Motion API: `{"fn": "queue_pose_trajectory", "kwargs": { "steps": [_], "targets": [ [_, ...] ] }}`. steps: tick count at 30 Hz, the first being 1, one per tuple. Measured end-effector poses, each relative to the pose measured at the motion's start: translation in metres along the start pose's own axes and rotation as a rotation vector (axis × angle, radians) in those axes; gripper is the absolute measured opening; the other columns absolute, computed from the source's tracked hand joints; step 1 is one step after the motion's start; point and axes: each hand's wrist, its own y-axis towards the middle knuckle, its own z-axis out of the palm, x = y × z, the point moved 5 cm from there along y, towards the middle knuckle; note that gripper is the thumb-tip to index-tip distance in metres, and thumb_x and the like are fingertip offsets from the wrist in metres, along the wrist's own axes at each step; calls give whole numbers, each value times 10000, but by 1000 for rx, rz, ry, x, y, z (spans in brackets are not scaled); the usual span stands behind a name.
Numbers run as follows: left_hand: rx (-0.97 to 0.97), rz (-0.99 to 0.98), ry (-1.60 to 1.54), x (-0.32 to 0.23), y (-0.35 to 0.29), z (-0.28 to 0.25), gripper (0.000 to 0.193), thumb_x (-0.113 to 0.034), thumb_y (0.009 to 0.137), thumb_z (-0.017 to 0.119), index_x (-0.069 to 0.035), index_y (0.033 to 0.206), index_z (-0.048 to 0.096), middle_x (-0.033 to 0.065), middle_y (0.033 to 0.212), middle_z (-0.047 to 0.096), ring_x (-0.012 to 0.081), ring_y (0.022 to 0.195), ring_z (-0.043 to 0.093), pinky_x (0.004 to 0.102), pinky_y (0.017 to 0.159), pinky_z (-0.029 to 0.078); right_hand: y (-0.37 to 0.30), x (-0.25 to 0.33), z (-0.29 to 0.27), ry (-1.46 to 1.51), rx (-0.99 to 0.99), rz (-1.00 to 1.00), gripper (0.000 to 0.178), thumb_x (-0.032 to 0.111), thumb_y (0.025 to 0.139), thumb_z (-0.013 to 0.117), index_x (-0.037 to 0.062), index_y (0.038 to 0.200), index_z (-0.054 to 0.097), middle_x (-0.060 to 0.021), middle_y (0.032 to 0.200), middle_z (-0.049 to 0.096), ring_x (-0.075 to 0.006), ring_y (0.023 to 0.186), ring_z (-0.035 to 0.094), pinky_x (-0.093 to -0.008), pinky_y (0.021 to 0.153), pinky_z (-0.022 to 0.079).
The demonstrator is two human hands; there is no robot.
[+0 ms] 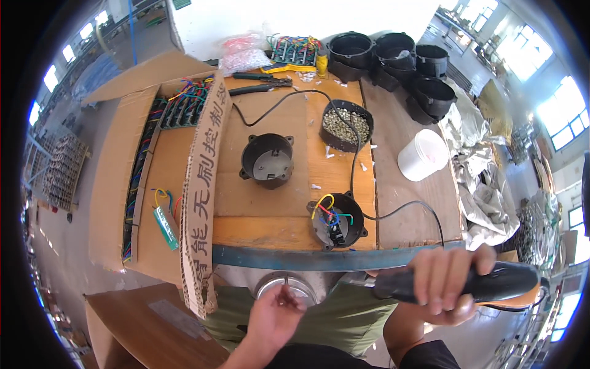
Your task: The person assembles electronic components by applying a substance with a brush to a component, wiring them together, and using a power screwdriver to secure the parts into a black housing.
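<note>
My right hand [445,280] is wrapped around a black electric screwdriver [504,284], its narrow end pointing left in front of the table edge. Over my lap, my left hand [279,310] has its fingertips pinched together. Whatever they hold is too small to make out. Just behind those fingers is a round metal dish [307,288], partly covered by the hand. Beyond the edge, a black round housing [359,230] contains a small circuit board with yellow, red, blue and green wires. Another black housing [268,161] stands farther left, with no wires showing inside.
A cardboard box [200,203] at left holds wired circuit boards; one green board [165,229] lies apart. Small metal parts fill a black container [347,123]. A white tub [424,155] stands right, pliers [261,78] behind, several black housings [393,52] at back. A black cable [295,92] crosses the table.
</note>
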Motion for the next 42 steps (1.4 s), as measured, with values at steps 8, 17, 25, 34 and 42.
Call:
{"fn": "queue_pose_trajectory", "kwargs": {
  "steps": [8, 17, 25, 34, 42],
  "targets": [
    [144, 19, 373, 31, 18, 8, 252, -79, 1027, 451, 70, 1200, 556, 199, 1086, 658, 284, 906, 649, 380, 757, 543, -51, -32, -18, -31, -256, 186, 405, 85, 870, 701, 93, 1211, 482, -25, 683, 544, -143, 519, 525, -296, 537, 471],
    [408, 177, 553, 27, 10, 61, 124, -102, 1022, 528, -15, 1108, 546, 217, 972, 694, 288, 693, 689, 342, 546, 531, -38, -29, -29, 2, -368, 135, 388, 105, 882, 688, 114, 1205, 474, -5, 694, 544, -106, 536, 531, -271, 538, 466],
    [457, 87, 506, 23, 27, 65, 86, -43, 939, 657, 40, 959, 667, 182, 811, 710, 242, 615, 687, 329, 487, 544, -42, -28, -37, 26, -484, 183, 384, 149, 901, 722, 179, 1181, 462, -5, 748, 553, -152, 596, 527, -321, 611, 435],
    [584, -9, 439, 25, 22, 67, 109, -1, 925, 657, 63, 1010, 680, 242, 890, 714, 285, 665, 715, 335, 503, 580, -40, -26, -35, 46, -478, 133, 389, 124, 879, 726, 159, 1173, 473, -9, 702, 543, -149, 558, 511, -311, 566, 434],
    [610, 11, 487, 27, 15, 76, 87, 4, 921, 666, 66, 977, 689, 240, 862, 718, 267, 641, 712, 304, 488, 571, -34, -25, -28, 59, -371, 2, 373, 90, 908, 630, 71, 1232, 446, -11, 742, 556, -85, 611, 568, -241, 608, 476]
  ]
}}
